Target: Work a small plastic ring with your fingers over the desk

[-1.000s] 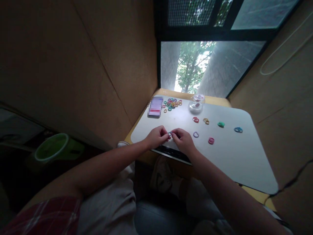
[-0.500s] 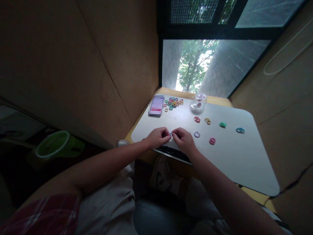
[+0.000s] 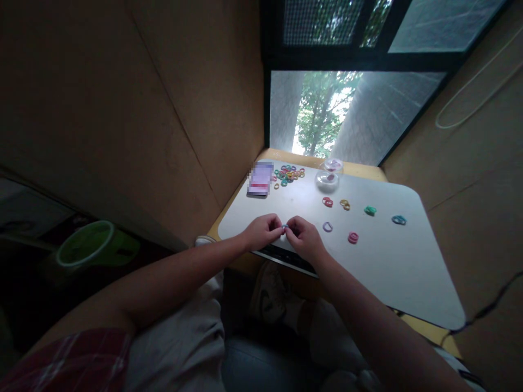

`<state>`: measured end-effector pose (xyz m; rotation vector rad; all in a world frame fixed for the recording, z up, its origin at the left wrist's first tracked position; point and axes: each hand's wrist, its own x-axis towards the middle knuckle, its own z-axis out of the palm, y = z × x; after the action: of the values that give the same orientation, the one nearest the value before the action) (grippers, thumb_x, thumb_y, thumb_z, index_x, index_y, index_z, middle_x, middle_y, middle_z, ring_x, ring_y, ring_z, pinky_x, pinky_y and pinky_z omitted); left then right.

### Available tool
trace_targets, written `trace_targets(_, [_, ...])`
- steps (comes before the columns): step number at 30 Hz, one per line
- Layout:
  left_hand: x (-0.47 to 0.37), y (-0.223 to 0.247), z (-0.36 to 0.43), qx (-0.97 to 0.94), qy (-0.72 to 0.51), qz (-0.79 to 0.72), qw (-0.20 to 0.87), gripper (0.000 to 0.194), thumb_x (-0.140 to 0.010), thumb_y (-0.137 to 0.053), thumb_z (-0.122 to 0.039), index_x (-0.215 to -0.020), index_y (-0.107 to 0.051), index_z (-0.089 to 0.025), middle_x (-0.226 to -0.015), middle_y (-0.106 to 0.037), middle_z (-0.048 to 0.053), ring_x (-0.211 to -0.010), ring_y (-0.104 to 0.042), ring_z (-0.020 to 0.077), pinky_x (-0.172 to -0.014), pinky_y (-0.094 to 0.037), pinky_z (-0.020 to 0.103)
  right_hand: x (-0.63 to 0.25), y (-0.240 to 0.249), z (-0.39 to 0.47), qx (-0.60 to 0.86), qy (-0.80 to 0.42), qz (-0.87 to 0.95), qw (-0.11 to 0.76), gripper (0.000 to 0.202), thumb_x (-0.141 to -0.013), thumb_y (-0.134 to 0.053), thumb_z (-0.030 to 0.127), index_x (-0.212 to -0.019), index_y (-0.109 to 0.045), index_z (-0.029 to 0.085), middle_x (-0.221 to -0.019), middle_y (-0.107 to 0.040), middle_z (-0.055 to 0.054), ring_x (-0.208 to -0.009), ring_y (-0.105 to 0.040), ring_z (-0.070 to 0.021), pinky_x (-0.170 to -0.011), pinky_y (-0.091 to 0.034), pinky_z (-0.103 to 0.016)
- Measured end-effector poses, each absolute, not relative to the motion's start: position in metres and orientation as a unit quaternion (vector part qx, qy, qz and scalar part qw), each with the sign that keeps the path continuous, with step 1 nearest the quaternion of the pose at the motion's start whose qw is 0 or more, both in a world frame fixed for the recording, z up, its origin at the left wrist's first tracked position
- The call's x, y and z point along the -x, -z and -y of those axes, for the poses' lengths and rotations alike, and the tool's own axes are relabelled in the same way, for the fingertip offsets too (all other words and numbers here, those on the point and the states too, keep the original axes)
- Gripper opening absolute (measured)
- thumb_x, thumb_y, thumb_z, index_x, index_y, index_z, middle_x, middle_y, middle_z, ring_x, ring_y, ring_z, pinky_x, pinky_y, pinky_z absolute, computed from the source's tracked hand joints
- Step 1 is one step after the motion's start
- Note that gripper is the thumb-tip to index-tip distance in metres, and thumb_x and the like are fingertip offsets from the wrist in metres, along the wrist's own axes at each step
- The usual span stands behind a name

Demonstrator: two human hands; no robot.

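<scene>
My left hand (image 3: 263, 232) and my right hand (image 3: 304, 237) meet above the near edge of the white tabletop. Both pinch a small bluish hair tie (image 3: 285, 226) between thumb and fingertips; the fingers cover most of it. Right of my right hand lies a purple hair tie (image 3: 327, 227), with a pink cluster (image 3: 353, 237) farther right. Behind these, red hair ties (image 3: 327, 202), yellow ones (image 3: 345, 204), green ones (image 3: 370, 210) and blue ones (image 3: 399, 220) lie in separate small groups. A mixed pile of hair ties (image 3: 289, 174) is spread at the back left.
A phone (image 3: 260, 178) lies at the table's back left corner, beside the wooden wall. An opened clear plastic container (image 3: 327, 181) stands near the window. On the floor at left is a green basket (image 3: 92, 245). A dark cable (image 3: 490, 305) runs by the right edge.
My fingertips have shifted slightly around the small hair tie, and more of its bluish band shows now. The view has tilted a little; the groups on the table stay put.
</scene>
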<state>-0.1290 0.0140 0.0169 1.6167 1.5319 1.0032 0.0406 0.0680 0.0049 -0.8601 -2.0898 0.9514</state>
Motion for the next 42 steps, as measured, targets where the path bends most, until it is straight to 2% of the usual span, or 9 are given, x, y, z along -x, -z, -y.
trace_targets(18, [0.1286, -0.0186, -0.0102, -0.663, -0.361, -0.576, 0.314, 0.019, -0.081, -0.061, -0.034, -0.075, -0.058, -0.016, -0.067, -0.059, -0.002, -0.061, -0.049, 0.0114, -0.057, -0.038, 0.023, -0.0415, -0.0074, -0.066, 0.322, -0.325, 0.819, 0.346, 0.005, -0.078, -0.054, 0.02, -0.081, -0.058, 0.021, -0.069, -0.055, 0.001, -0.059, -0.05, -0.0132, -0.057, -0.039, -0.026])
trace_targets(33, [0.1327, -0.0181, -0.0118, -0.677, -0.341, -0.566, 0.323, 0.017, -0.08, -0.061, -0.032, -0.075, -0.058, -0.016, -0.067, -0.058, -0.003, -0.062, -0.05, 0.0104, -0.057, -0.037, 0.021, -0.0419, -0.0028, -0.067, 0.329, -0.319, 0.821, 0.341, 0.006, -0.079, -0.055, 0.021, -0.082, -0.06, 0.019, -0.064, -0.053, 0.003, -0.056, -0.048, -0.0122, -0.055, -0.037, -0.024])
trace_targets(42, [0.1293, -0.0206, -0.0063, -0.702, -0.343, -0.566, 0.263, 0.011, -0.082, -0.059, -0.027, -0.08, -0.06, -0.016, -0.072, -0.062, -0.001, -0.063, -0.052, 0.0104, -0.059, -0.039, 0.022, -0.0416, -0.001, -0.0694, 0.33, -0.318, 0.826, 0.329, 0.007, -0.076, -0.055, 0.019, -0.08, -0.06, 0.019, -0.06, -0.052, 0.004, -0.054, -0.047, -0.0122, -0.053, -0.036, -0.024])
